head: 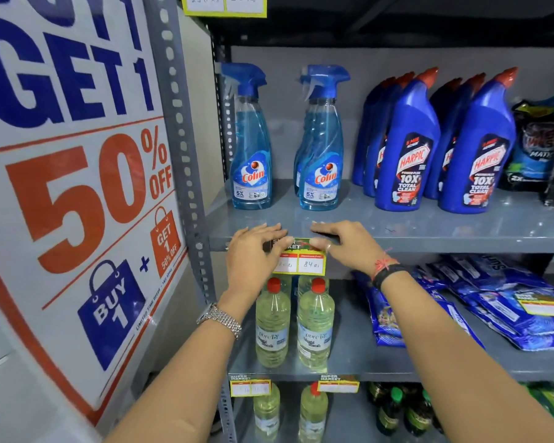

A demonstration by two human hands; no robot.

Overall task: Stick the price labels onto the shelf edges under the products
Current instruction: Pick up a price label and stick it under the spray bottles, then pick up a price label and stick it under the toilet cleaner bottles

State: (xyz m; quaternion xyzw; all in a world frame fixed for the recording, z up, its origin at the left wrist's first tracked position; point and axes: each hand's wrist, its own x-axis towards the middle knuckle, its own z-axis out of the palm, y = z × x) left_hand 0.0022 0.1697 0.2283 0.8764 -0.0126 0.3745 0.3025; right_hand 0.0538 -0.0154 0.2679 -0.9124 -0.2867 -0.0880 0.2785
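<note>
So the price label (301, 258) sits right in the middle of the frame, on the front edge of the grey shelf (429, 241), hanging down a bit below it. It's got a dark header, a yellow border and two white boxes; the right one reads something like 84, the left one is half covered and I can't read it.

Both hands are on it. The left hand (253, 254) is spread flat over the label's left side, fingers on top of the shelf lip and thumb pressing the header. The right hand (343, 244) does the same from the right, fingers splayed, thumb on the top corner. Neither is gripping anything, just pressing.

Above, two Colin spray bottles (320, 148) stand on that shelf, with blue Harpic bottles (406, 148) further right. Just below the label are clear bleach bottles (315, 327) with red caps, and blue pouches (509, 311) lie at right. Two more labels (250, 386) show on the lower shelf edge. A big 50% off poster (77, 187) fills the left side.
</note>
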